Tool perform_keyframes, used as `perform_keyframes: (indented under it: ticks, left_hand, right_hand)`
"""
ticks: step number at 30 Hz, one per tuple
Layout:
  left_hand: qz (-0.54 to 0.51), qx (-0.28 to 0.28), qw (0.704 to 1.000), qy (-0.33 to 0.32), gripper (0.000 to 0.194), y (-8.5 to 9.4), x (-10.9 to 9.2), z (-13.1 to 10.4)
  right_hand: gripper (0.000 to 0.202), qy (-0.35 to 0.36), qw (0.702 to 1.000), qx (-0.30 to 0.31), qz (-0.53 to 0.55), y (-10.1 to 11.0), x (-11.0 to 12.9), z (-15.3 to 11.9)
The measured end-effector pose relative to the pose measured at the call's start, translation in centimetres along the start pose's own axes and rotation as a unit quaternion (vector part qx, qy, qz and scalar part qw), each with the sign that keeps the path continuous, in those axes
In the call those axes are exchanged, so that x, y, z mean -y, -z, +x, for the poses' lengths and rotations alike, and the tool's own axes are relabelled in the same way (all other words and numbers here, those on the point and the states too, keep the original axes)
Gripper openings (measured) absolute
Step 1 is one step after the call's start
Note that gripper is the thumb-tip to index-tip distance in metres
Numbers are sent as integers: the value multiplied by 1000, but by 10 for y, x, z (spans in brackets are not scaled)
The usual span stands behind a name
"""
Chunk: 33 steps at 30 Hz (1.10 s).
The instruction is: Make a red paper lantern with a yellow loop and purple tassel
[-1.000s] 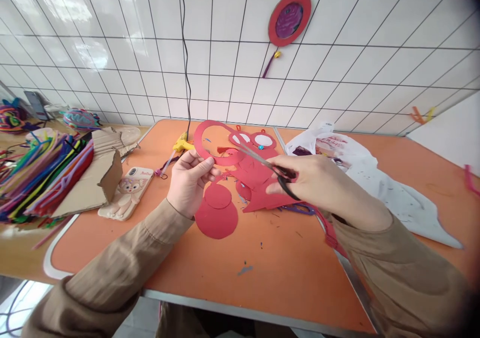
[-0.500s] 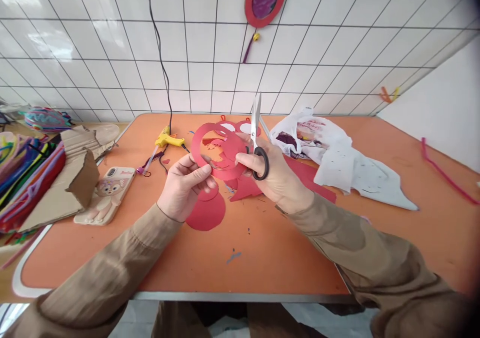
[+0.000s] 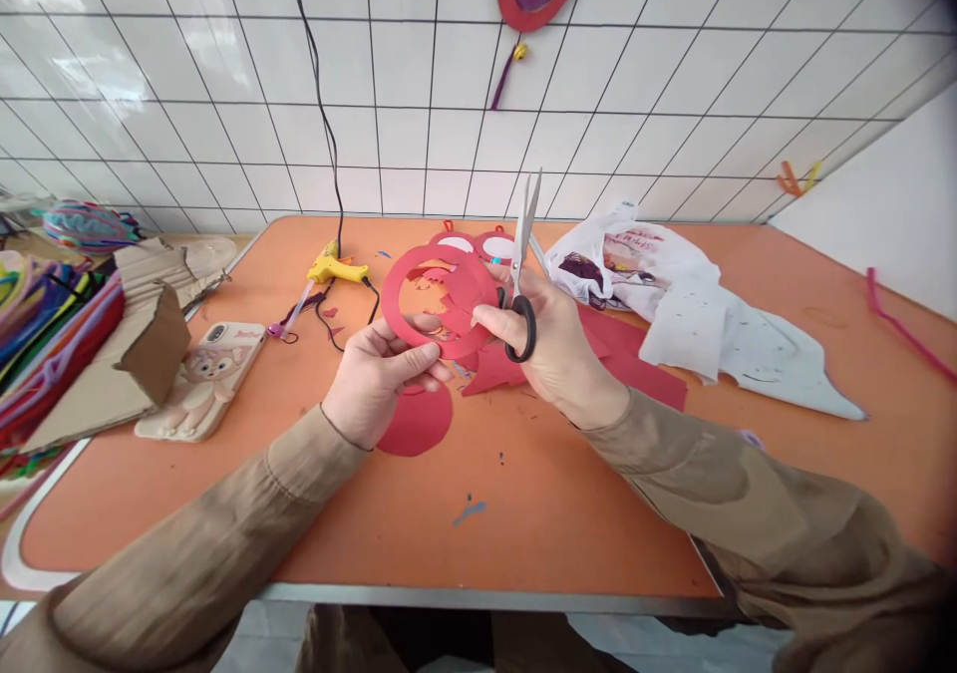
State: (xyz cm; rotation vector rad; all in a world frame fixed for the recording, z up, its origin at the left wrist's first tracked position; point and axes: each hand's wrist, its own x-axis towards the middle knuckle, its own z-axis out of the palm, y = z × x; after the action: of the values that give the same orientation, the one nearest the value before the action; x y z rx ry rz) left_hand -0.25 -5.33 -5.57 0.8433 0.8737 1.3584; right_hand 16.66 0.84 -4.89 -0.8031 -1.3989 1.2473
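Over the middle of the table, a red paper ring (image 3: 394,304) is held up between both hands. My left hand (image 3: 381,369) pinches its lower left edge between thumb and fingers. My right hand (image 3: 549,339) grips the scissors (image 3: 525,224), blades pointing up and slightly parted, black handle around the hand. Its thumb also presses on the ring's right side, where a cut red piece (image 3: 456,294) hangs partly across the opening. Below the ring lies a red paper disc (image 3: 417,424). Larger red paper scraps (image 3: 628,354) lie behind my right hand.
A yellow glue gun (image 3: 336,266) with a cord lies at the back left. Nearer are a phone (image 3: 201,384), torn cardboard (image 3: 112,374) and colourful pipe cleaners (image 3: 60,354). Two red rings with white centres (image 3: 497,247) lie behind the hands; a white plastic bag (image 3: 665,254) is at right.
The ring has turned a little to face me more, and its opening shows wider. My left thumb has shifted along the lower edge. The scissor blades have tilted slightly right and parted more.
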Motion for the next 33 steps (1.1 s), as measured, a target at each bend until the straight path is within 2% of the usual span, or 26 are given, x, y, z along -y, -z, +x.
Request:
perform_keyframes:
  ticks: [2, 4, 6, 7, 11, 14, 17, 21, 24, 28, 30, 33]
  left_hand:
    - [35, -15, 999, -22, 33, 1, 1, -1]
    - [75, -25, 996, -49, 39, 2, 2, -1]
    - [112, -21, 991, -68, 48, 2, 2, -1]
    - [127, -12, 989, -72, 50, 2, 2, -1]
    - [160, 49, 984, -65, 44, -1, 0, -3]
    - [159, 79, 983, -45, 39, -2, 0, -5]
    - [151, 113, 982, -16, 31, -3, 0, -6]
    - [123, 137, 983, 19, 33, -3, 0, -7]
    - [108, 140, 984, 28, 43, -3, 0, -7]
    - [102, 152, 983, 25, 68, -3, 2, -8]
    - [103, 154, 982, 29, 79, -4, 3, -8]
    - [117, 159, 979, 40, 82, -4, 3, -9]
  right_hand:
    - [49, 36, 997, -31, -56, 5, 2, 2]
    - [47, 115, 984, -60, -123, 10, 9, 3]
    - [43, 182, 965, -58, -177, 13, 19, 0]
    - [41, 191, 961, -38, -196, 14, 23, -3]
    - [54, 162, 954, 118, -223, 10, 29, -16]
    - [61, 163, 935, 182, -257, 7, 24, -22]
    - [65, 174, 922, 191, -289, 5, 26, -24]
    - [57, 155, 931, 164, -286, 4, 39, -27]
    - [56, 114, 949, 163, -244, 3, 45, -28]
    - [61, 66, 965, 166, -193, 2, 42, -28]
    - [60, 66, 964, 173, -192, 1, 40, -27]
    - [60, 87, 955, 188, -213, 1, 37, -27]
